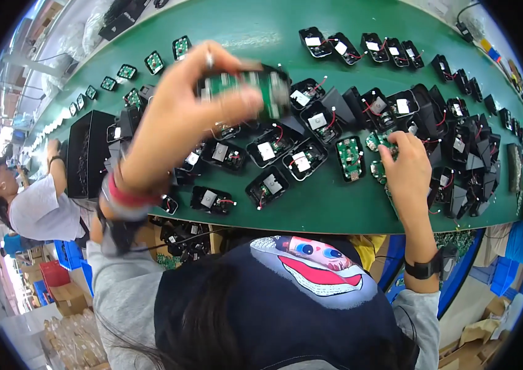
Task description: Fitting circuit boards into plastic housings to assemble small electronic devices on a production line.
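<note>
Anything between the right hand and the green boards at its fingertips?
Nothing visible: the right hand is right at the green boards, with its thumb and fingers beside them. Whether it touches them is unclear.

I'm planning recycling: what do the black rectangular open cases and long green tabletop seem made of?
Black rectangular open cases: probably moulded plastic, semi-gloss, with thin, round-cornered walls. Long green tabletop: perhaps rubber or vinyl sheeting, smooth, softly shiny, showing blurred pale glare.

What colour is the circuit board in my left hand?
The circuit board in your left hand is green, seen best in the head view.
</note>
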{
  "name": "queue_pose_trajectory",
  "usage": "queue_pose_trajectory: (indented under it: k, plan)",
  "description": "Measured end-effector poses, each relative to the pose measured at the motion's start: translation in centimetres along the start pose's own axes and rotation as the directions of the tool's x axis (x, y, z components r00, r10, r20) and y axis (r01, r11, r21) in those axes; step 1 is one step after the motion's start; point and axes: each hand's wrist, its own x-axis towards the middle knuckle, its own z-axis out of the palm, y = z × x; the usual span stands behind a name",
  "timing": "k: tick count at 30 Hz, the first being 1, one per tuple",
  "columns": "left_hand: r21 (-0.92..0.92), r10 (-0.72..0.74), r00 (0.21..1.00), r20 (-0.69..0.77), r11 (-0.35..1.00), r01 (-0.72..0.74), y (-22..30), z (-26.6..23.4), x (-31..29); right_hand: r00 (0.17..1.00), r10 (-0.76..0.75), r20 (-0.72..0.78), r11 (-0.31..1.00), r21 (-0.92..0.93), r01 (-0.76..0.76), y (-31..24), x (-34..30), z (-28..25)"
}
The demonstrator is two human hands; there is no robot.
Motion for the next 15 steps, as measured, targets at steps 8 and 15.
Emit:
queue_pose_trajectory:
  k: [8,15]
  plan:
    - [-0.453,-0.198,0.967,-0.159,0.885,0.107,-3.8,7.1,-4.4,0.987,0.148,0.056,0.975,0.159,-0.155,-0.8,-1.4,-3.2]
    - [-0.225,0.026,1.000,-0.016,0.974,-0.029,-5.7,8.6,-1.8,0.978,0.043,-0.205,0.647,0.751,0.129,-4.5,-2.2,-7.4]
